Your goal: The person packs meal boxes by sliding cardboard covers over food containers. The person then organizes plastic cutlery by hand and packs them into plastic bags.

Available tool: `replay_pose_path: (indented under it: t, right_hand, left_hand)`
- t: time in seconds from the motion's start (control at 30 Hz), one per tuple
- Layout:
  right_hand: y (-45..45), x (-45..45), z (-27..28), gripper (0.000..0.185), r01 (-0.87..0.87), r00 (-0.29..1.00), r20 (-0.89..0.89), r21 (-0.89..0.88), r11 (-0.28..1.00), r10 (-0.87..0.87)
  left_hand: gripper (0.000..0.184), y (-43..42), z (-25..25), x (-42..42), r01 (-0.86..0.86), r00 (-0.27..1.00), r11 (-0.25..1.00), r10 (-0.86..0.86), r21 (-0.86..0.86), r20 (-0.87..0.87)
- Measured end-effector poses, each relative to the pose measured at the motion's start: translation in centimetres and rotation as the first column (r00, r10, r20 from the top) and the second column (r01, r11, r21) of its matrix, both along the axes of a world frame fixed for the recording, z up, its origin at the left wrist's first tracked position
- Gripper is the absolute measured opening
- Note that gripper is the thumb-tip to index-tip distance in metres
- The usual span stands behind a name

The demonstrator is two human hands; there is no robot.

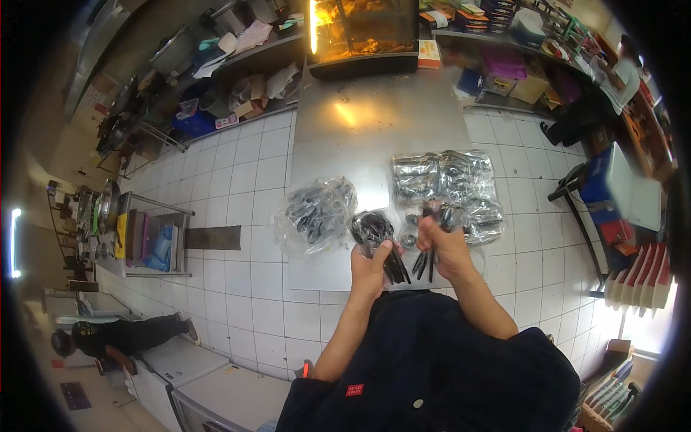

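My left hand [370,269] is closed around a bundle of black plastic spoons [373,226], their shiny heads up and thin handles pointing toward me. Beside it, my right hand [448,249] grips more black plastic cutlery [426,265], with its handles hanging below the fingers; blur hides its exact kind. Left of my hands lies a crumpled clear plastic bag [315,210] with loose black cutlery inside. Just beyond my right hand, clear-wrapped packs of black cutlery [445,174] lie side by side on the steel table [381,147].
A lit glass-fronted oven or warmer [366,32] stands at the table's far end. Left is a wheeled metal cart [155,237]. One person [133,340] stands at lower left by white freezers [223,396], another person [608,90] at upper right. Cluttered shelves line the back.
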State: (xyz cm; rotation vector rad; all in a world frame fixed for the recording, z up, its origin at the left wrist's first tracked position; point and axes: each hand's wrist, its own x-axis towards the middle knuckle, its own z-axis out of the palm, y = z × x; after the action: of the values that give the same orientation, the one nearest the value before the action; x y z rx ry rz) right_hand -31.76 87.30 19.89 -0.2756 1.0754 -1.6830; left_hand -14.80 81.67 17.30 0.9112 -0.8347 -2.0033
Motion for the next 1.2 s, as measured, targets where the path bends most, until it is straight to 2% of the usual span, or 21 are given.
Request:
replay_pose_path:
  t: [0.07, 0.1, 0.2, 0.23, 0.3, 0.33, 0.4, 0.5, 0.57, 0.63, 0.73, 0.8, 0.83, 0.93, 1.03, 1.13, 1.2]
  right_hand:
    - [-0.2, 1.1, 0.1, 0.04, -0.032, 0.974, -0.221, 0.044, 0.999, 0.041]
    - [-0.5, 1.5, -0.6, 0.054, -0.017, 0.972, -0.236, -0.006, 1.0, 0.015]
    - [-0.7, 2.4, -1.3, 0.055, -0.048, 0.876, -0.48, 0.001, 0.999, 0.042]
    - [-0.6, 2.5, -0.8, 0.054, -0.095, 0.927, -0.358, 0.049, 0.994, 0.106]
    - [-0.4, 2.9, -0.5, 0.05, -0.045, 0.899, -0.435, 0.007, 0.999, 0.043]
    - [-0.4, 3.0, -0.4, 0.047, -0.02, 0.881, -0.472, -0.016, 1.0, 0.01]
    - [-0.3, 2.8, -0.6, 0.041, 0.004, 0.906, -0.42, -0.085, 0.996, -0.039]
    - [-0.6, 2.1, -0.9, 0.035, 0.049, 0.893, -0.435, -0.158, 0.986, -0.114]
    - [-0.8, 1.6, -0.8, 0.035, 0.073, 0.881, -0.446, -0.199, 0.977, -0.156]
    - [-1.0, 0.5, -0.4, 0.037, -0.025, 0.726, -0.653, -0.336, 0.942, -0.214]
    - [-0.8, -0.3, 0.9, 0.042, -0.211, 0.502, -0.815, -0.439, 0.874, -0.288]
    - [-1.0, -0.5, 1.6, 0.041, -0.318, 0.376, -0.861, -0.466, 0.825, -0.341]
    - [-1.0, -0.7, 1.7, 0.039, -0.348, 0.274, -0.893, -0.438, 0.829, -0.357]
    - [-0.8, -0.8, 1.2, 0.038, -0.334, 0.167, -0.913, -0.408, 0.849, -0.373]
    - [-0.9, -1.0, 0.9, 0.039, -0.314, 0.136, -0.875, -0.483, 0.817, -0.465]
    - [-0.8, -0.6, 0.6, 0.041, -0.199, 0.072, -0.848, -0.529, 0.825, -0.526]
    - [-1.0, -0.5, 0.8, 0.043, -0.17, 0.091, -0.836, -0.548, 0.819, -0.54]
  left_hand:
    - [0.024, 0.0, 0.5, -0.2, 0.05, 0.998, 0.998, -0.05, -0.032, 0.029]
    - [0.026, 0.1, 0.6, -0.3, 0.062, 0.996, 0.995, -0.057, -0.08, 0.063]
    - [0.035, 0.5, 0.5, -0.6, 0.107, 0.987, 0.972, -0.078, -0.207, 0.142]
    - [0.037, 0.5, 0.3, -0.6, 0.128, 0.984, 0.962, -0.093, -0.24, 0.152]
    - [0.048, 0.6, 0.1, -0.7, 0.153, 0.981, 0.943, -0.107, -0.295, 0.164]
    - [0.047, 0.6, -0.1, -0.7, 0.133, 0.984, 0.928, -0.082, -0.349, 0.156]
    - [0.047, 0.7, -0.5, -0.8, 0.088, 0.99, 0.887, -0.029, -0.453, 0.134]
    - [0.041, 0.8, -1.6, -0.2, 0.125, 0.986, 0.946, -0.153, -0.301, -0.071]
    - [0.036, 0.6, -2.2, 0.0, 0.097, 0.99, 0.971, -0.116, -0.217, -0.078]
    - [0.031, 0.6, -1.6, 0.2, 0.088, 0.995, 0.992, -0.091, -0.085, -0.033]
    - [0.028, 0.3, -0.1, 0.8, 0.244, 0.962, 0.959, -0.22, -0.146, 0.164]
    - [0.032, 0.1, -0.4, 0.7, 0.287, 0.956, 0.934, -0.265, -0.213, 0.128]
    - [0.034, 0.2, -0.4, 0.6, 0.295, 0.955, 0.925, -0.274, -0.238, 0.115]
    - [0.04, 0.5, 0.3, 0.4, 0.28, 0.96, 0.912, -0.267, -0.299, 0.085]
    - [0.043, 0.5, 0.5, 0.2, 0.224, 0.973, 0.914, -0.189, -0.338, 0.131]
    - [0.044, 0.5, -0.5, 0.8, 0.184, 0.982, 0.968, -0.188, -0.171, -0.01]
    - [0.044, 0.3, -0.1, 0.8, 0.173, 0.983, 0.972, -0.181, -0.158, -0.036]
